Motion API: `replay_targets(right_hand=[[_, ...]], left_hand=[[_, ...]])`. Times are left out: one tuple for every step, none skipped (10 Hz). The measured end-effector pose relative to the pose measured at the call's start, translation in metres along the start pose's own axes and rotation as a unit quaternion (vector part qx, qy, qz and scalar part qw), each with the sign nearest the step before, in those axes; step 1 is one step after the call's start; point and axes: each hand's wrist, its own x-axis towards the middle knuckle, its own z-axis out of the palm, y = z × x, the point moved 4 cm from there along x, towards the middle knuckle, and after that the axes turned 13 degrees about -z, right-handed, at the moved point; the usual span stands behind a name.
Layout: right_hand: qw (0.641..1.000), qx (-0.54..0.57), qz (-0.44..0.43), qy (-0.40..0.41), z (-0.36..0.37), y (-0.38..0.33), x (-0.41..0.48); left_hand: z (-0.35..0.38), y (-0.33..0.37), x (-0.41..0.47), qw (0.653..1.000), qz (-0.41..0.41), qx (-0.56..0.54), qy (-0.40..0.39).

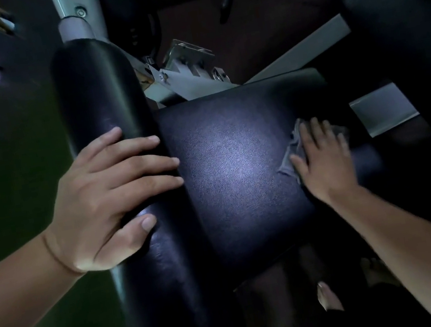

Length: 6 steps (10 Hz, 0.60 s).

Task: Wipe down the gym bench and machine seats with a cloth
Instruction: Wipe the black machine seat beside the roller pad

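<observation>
- Pressed a small grey cloth (pixel 290 150) flat with the right hand (pixel 321 157), fingers spread and almost straight on top of it, nothing pinched.
- Rested the left hand (pixel 105 193) across a long black pad (pixel 109 101), fingers laid over its rounded top and thumb on the near side, loosely, with no real clasp.
- Found the square seat pad (pixel 232 166) between the two hands, touching the long black pad just beside the left fingertips, with the cloth at its far side under the right hand.
- Judged the cloth thin, limp and light, apt to bunch; best kept under a flat palm, or gathered by the crumpled edge beside the right thumb.
- Judged the seat pad's cover smooth, finely grained and cushioned, firm enough to take pressure, probably slick if damp.
- Saw a pale bolted metal frame (pixel 185 74) beyond both hands, green floor (pixel 14 197) outside the left hand, and bare toes (pixel 329 297) below the right forearm.
- Noted a dim room, with one patch of glare on the seat pad between the hands.
</observation>
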Motion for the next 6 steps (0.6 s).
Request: replay_targets(right_hand=[[0.996, -0.013, -0.090, -0.015, 0.012, -0.042, -0.061], [0.984, -0.010, -0.168, -0.049, 0.016, -0.025, -0.085], [0.997, 0.003, -0.077, -0.026, 0.006, 0.031, -0.029], [1.000, 0.016, 0.020, -0.017, -0.006, 0.051, 0.030], [0.999, 0.018, 0.030, -0.005, -0.005, 0.036, 0.022], [1.000, 0.011, -0.017, -0.015, 0.004, 0.010, -0.040]], left_hand=[[0.000, 0.000, 0.000, 1.000, -0.003, 0.000, 0.000], [-0.001, 0.000, 0.000, 1.000, -0.004, -0.001, -0.009], [-0.001, 0.000, 0.000, 1.000, -0.003, -0.002, -0.003], [0.000, 0.000, 0.000, 1.000, -0.003, -0.003, -0.007], [-0.001, -0.001, 0.000, 1.000, -0.007, -0.003, -0.008], [0.000, -0.001, 0.000, 1.000, -0.007, -0.009, -0.010]])
